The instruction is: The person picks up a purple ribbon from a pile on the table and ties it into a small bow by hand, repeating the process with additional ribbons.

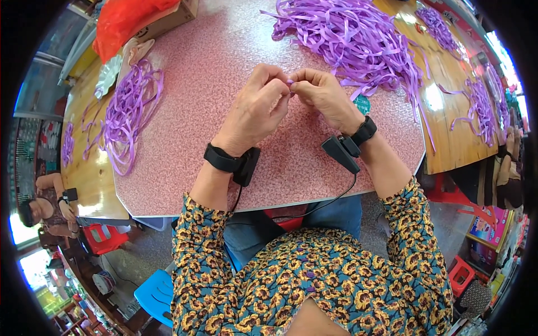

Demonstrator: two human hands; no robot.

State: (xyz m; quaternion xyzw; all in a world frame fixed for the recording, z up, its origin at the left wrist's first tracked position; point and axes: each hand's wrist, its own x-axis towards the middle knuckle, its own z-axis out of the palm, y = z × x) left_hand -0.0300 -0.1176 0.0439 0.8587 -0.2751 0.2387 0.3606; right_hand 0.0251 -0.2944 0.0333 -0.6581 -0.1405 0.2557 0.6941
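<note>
Far to the left of the fingers (274,89), past the near edge of a wooden desk (87,193), a seated co-worker (47,210) wears a dark wrist device. Nearer the fingers, still on their left, a loose tangle of purple ribbons (128,120) trails off the corner of the pink speckled desk (179,140) toward the wooden one. Beyond the fingers, at upper left, a red plastic bag (126,25) lies against a cardboard box (171,19). Left of the fingers' meeting point is the left hand (252,115), curled, its fingertips pinched together on a small purple piece (290,82), apparently ribbon; its exact form is too small to tell. That piece sits right between the two sets of fingertips, above the pink desk. From the right, the right hand (328,101) pinches it too, thumb and index finger closed. Behind that wrist is a black strap (365,130). Just right of the fingers, a green disc (362,104) peeks out beneath a large heap of purple ribbons (353,45), which spreads beyond the fingers to upper right. Farther right, a ribbon bundle (481,109) lies on another wooden desk (443,126).
</note>
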